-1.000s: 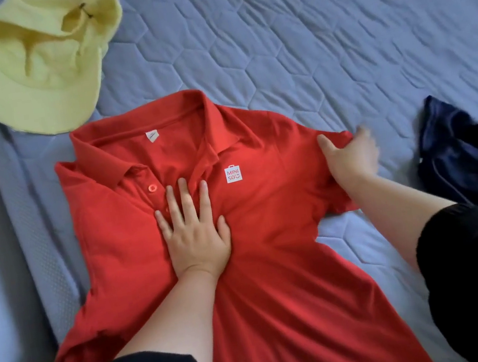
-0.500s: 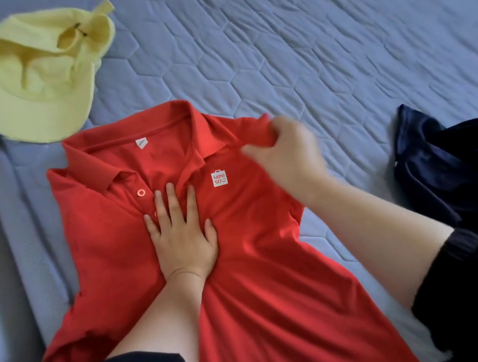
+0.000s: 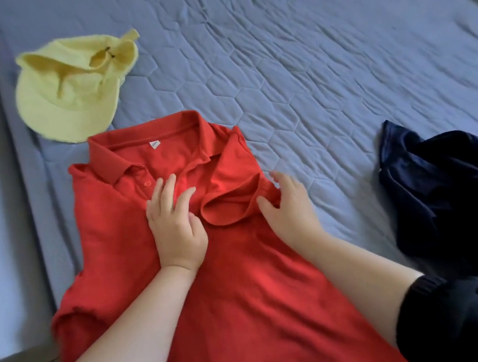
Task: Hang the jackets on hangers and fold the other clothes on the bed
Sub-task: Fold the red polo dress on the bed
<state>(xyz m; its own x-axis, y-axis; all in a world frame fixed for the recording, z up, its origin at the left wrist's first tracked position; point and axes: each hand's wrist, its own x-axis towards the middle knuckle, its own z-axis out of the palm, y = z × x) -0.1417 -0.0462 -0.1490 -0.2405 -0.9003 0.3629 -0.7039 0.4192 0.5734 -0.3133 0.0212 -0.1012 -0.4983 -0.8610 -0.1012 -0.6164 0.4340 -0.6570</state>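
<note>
A single wide-angle view from the person's head looks forward and steeply down along both forearms. It sits close: the left hand (image 3: 177, 233) and the right hand (image 3: 289, 207) lie near the middle of the frame, with black sleeves (image 3: 454, 319) in the bottom corners. Beyond the hands the bed (image 3: 307, 62) runs away to the top edge. Left of the left hand, its side edge runs up the frame.

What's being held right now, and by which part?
Nothing is gripped. Left hand presses flat on the chest of the red polo; right hand rests with spread fingers at the edge of the folded-in sleeve.
</note>
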